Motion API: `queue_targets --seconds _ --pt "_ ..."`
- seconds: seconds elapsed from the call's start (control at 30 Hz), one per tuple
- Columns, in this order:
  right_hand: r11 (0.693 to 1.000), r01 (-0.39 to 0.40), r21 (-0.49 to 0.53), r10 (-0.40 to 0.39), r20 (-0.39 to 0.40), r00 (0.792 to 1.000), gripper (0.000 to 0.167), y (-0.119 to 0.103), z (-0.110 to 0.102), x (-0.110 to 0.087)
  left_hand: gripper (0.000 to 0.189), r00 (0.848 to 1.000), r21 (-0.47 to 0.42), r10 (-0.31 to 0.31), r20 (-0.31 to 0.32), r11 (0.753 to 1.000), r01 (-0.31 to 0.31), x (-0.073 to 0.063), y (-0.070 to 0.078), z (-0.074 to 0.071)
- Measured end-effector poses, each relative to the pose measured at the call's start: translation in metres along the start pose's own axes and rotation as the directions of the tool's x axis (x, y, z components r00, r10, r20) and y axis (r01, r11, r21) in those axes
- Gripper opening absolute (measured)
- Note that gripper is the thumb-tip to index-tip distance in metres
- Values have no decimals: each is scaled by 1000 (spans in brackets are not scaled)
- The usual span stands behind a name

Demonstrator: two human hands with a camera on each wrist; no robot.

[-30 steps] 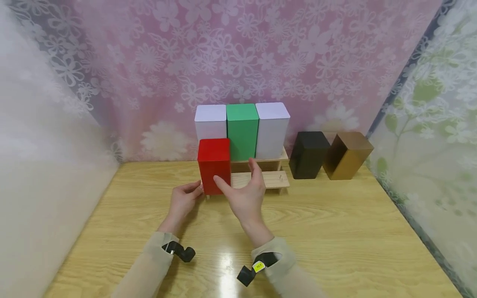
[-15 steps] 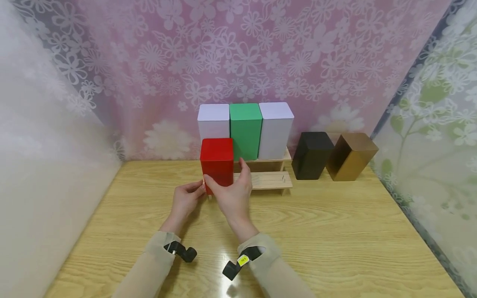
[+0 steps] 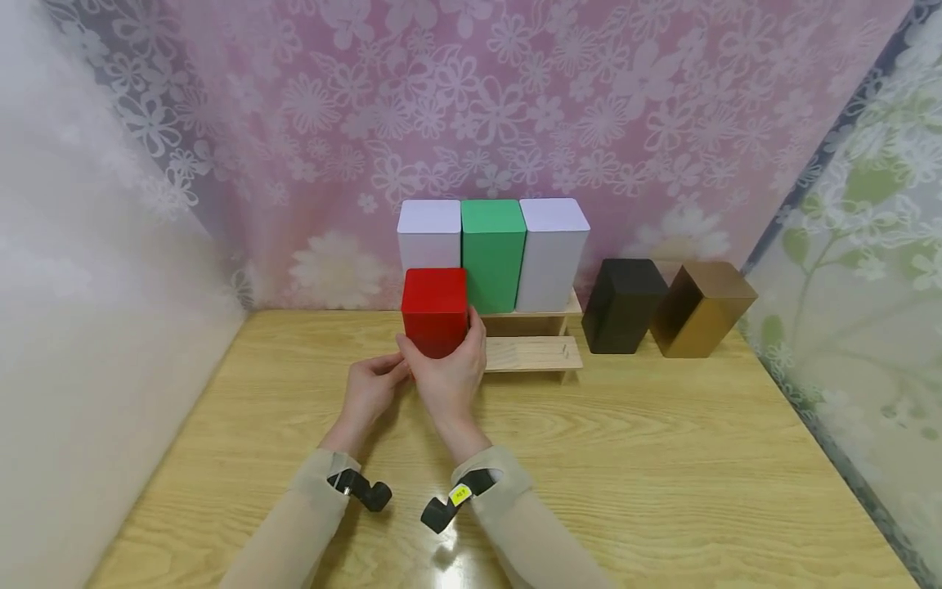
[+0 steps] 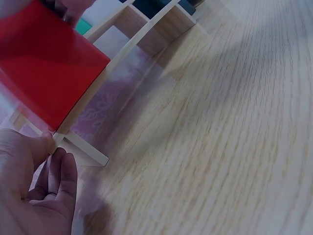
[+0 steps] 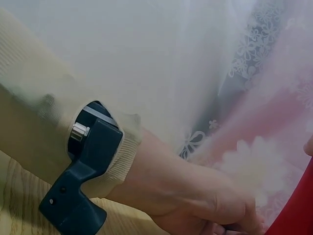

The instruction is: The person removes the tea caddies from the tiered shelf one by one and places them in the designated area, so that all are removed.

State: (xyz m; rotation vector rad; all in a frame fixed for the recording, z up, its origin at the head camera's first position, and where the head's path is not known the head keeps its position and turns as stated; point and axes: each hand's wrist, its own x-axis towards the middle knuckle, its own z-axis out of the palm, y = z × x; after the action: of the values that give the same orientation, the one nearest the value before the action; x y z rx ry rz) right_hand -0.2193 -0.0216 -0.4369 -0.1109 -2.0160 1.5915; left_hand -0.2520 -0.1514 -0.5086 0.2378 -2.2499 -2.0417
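Red box [image 3: 434,298] on a wooden shelf [image 3: 533,353], your right hand [image 3: 446,380] gripping it, your left hand [image 3: 370,390] pinching the shelf's end.

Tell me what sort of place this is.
Probably an indoor tabletop workspace, perhaps a curtained-off corner: a wood-grain table, a floral curtain behind it, and a small rack bearing boxes.

A homelike nook — pink floral curtain [image 3: 508,123] behind a wood-grain table [image 3: 625,458].
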Motion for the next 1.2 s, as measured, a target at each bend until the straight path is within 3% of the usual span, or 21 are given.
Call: queue_targets --seconds 0.27,0.53,0.67,0.9,1.2 --pt "996 86 17 -85 -60 995 91 10 4 -2 27 1000 58 -3 -9 998 4 1 0 2" --pt "980 184 79 -172 -137 976 81 13 -6 0 29 1000 -1 12 -1 1000 -12 -2 0 3" --pt "978 186 96 -172 -143 975 79 13 -13 2 30 1000 -28 6 1 1000 -6 0 -1 3" --pt "976 164 141 -147 -121 982 77 11 -34 5 30 1000 0 -7 -6 1000 7 1 -1 3" --pt "972 195 133 -179 -124 976 74 6 -72 9 31 1000 -110 -26 2 994 26 1 -2 7"
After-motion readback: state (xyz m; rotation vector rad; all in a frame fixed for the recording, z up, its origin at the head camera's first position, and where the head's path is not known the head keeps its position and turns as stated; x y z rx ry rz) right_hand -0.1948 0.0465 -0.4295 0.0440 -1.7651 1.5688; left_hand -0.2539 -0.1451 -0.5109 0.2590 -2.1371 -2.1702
